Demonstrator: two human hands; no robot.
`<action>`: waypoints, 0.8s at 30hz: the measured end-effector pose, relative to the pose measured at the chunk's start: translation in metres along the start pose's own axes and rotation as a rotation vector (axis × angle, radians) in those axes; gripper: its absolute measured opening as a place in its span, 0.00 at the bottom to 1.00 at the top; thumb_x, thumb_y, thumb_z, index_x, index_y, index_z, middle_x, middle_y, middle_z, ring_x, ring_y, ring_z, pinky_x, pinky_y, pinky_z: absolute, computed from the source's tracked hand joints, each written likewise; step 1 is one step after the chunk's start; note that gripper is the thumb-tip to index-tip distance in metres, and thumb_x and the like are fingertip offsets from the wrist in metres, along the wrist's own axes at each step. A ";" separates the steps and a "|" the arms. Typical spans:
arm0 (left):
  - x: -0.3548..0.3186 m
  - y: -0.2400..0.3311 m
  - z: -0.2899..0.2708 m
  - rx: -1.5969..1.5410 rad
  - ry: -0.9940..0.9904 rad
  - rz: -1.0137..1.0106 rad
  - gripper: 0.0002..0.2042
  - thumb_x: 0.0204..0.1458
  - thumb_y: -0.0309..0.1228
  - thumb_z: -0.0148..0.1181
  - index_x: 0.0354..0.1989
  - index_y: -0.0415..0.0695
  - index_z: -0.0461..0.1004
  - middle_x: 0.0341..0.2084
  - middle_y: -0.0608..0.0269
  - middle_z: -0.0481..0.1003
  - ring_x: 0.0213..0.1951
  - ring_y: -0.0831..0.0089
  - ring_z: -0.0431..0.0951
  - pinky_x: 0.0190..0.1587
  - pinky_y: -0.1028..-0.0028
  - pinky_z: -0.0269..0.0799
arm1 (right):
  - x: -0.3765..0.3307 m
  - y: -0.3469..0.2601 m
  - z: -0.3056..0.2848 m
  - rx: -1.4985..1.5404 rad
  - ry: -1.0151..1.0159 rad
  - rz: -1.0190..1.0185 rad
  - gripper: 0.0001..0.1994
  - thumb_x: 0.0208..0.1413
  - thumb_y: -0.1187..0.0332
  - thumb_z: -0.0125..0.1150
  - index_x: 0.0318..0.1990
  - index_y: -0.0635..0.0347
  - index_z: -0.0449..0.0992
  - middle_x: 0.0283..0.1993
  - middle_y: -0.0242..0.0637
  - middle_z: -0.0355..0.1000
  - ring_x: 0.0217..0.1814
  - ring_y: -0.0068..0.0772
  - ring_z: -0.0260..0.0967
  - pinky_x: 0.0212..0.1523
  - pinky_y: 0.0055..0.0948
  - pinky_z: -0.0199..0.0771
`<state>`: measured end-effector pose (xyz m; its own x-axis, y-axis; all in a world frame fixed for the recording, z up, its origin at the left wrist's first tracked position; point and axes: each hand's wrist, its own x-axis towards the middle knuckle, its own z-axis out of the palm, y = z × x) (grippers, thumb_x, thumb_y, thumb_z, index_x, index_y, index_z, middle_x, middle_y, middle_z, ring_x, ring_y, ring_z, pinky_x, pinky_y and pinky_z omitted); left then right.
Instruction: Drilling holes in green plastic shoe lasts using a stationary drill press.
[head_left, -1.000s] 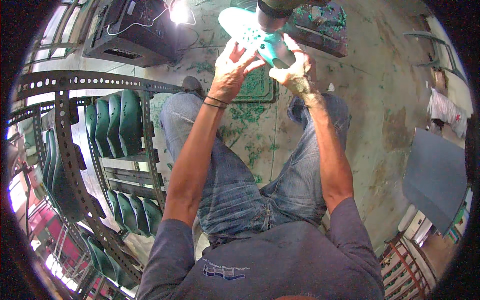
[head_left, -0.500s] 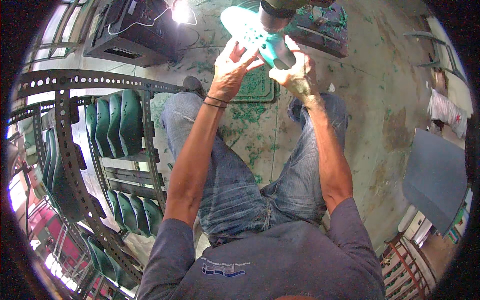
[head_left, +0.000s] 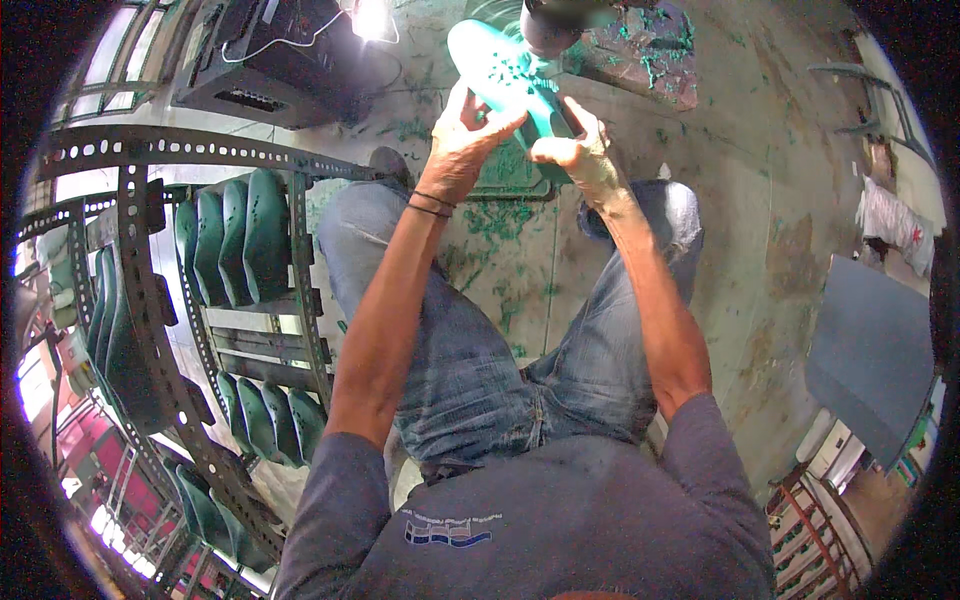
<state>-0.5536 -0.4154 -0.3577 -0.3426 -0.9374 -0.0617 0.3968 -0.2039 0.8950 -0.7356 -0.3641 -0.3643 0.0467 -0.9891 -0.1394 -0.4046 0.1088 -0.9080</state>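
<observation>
The metal rack point(head_left: 215, 147) barred my left hand point(head_left: 460, 150) between eight and nine o'clock, a dark box point(head_left: 290, 75) at ten, a rounded machine head point(head_left: 548, 32) at one. My right hand point(head_left: 592, 165) could pass over the floor point(head_left: 755, 150) toward three; my knee point(head_left: 678, 212) blocked four.

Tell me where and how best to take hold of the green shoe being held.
Probably by the heel end of the green shoe, coming from the wearer's own side. Its toe points away, up and left in the picture, so the heel lies nearest, while the dark cylinder crowds the toe half.
</observation>
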 end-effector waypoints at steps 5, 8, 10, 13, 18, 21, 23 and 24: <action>-0.016 0.010 0.001 0.248 0.100 -0.058 0.24 0.49 0.29 0.70 0.54 0.41 0.67 0.40 0.65 0.76 0.42 0.78 0.77 0.39 0.77 0.79 | -0.019 -0.014 0.009 0.379 0.003 0.038 0.23 0.36 0.69 0.66 0.45 0.62 0.76 0.35 0.28 0.74 0.35 0.20 0.68 0.40 0.23 0.70; -0.016 0.008 -0.009 0.097 0.162 -0.064 0.12 0.58 0.34 0.61 0.44 0.39 0.76 0.39 0.66 0.75 0.35 0.84 0.76 0.32 0.80 0.81 | -0.027 -0.012 0.012 0.197 0.008 -0.077 0.28 0.34 0.69 0.67 0.50 0.67 0.73 0.37 0.31 0.73 0.39 0.22 0.68 0.43 0.23 0.69; -0.016 0.004 -0.011 0.044 0.189 -0.085 0.12 0.59 0.34 0.60 0.46 0.39 0.75 0.37 0.65 0.76 0.33 0.82 0.77 0.31 0.79 0.81 | -0.032 -0.004 0.019 0.159 0.057 -0.068 0.30 0.34 0.69 0.67 0.52 0.69 0.72 0.38 0.32 0.73 0.39 0.22 0.68 0.44 0.23 0.69; -0.017 0.005 -0.011 0.008 0.221 -0.123 0.12 0.62 0.33 0.55 0.49 0.39 0.75 0.36 0.66 0.77 0.32 0.80 0.78 0.32 0.78 0.81 | -0.040 -0.004 0.026 0.255 0.180 0.071 0.38 0.33 0.68 0.69 0.58 0.72 0.66 0.40 0.34 0.73 0.41 0.24 0.68 0.49 0.23 0.67; -0.023 0.011 -0.012 0.123 0.162 -0.130 0.12 0.61 0.32 0.56 0.50 0.40 0.74 0.40 0.68 0.76 0.41 0.81 0.76 0.38 0.77 0.81 | -0.047 -0.018 0.026 0.164 0.224 0.124 0.43 0.32 0.64 0.70 0.60 0.75 0.62 0.44 0.39 0.73 0.46 0.28 0.68 0.50 0.25 0.68; -0.027 0.010 -0.010 0.077 0.088 -0.063 0.13 0.59 0.31 0.59 0.50 0.40 0.74 0.41 0.68 0.76 0.43 0.82 0.75 0.38 0.77 0.81 | -0.049 -0.029 0.028 -0.039 0.263 0.090 0.43 0.32 0.64 0.69 0.60 0.76 0.61 0.47 0.44 0.73 0.51 0.33 0.69 0.52 0.29 0.69; -0.027 0.012 -0.011 0.037 0.082 -0.092 0.14 0.58 0.31 0.61 0.49 0.40 0.73 0.42 0.68 0.75 0.44 0.83 0.75 0.38 0.79 0.79 | -0.050 -0.029 0.036 -0.140 0.353 -0.025 0.43 0.33 0.65 0.68 0.61 0.75 0.61 0.49 0.48 0.73 0.52 0.38 0.70 0.53 0.31 0.70; -0.028 0.015 -0.010 0.100 0.058 -0.104 0.14 0.57 0.31 0.62 0.49 0.40 0.72 0.42 0.67 0.75 0.44 0.83 0.75 0.39 0.79 0.78 | -0.050 -0.029 0.038 -0.241 0.444 -0.142 0.42 0.33 0.67 0.67 0.61 0.75 0.61 0.50 0.51 0.73 0.53 0.42 0.71 0.54 0.32 0.70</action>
<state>-0.5294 -0.3951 -0.3466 -0.3263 -0.9281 -0.1792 0.2736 -0.2742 0.9219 -0.6914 -0.3138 -0.3461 -0.2543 -0.9447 0.2072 -0.6235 -0.0036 -0.7818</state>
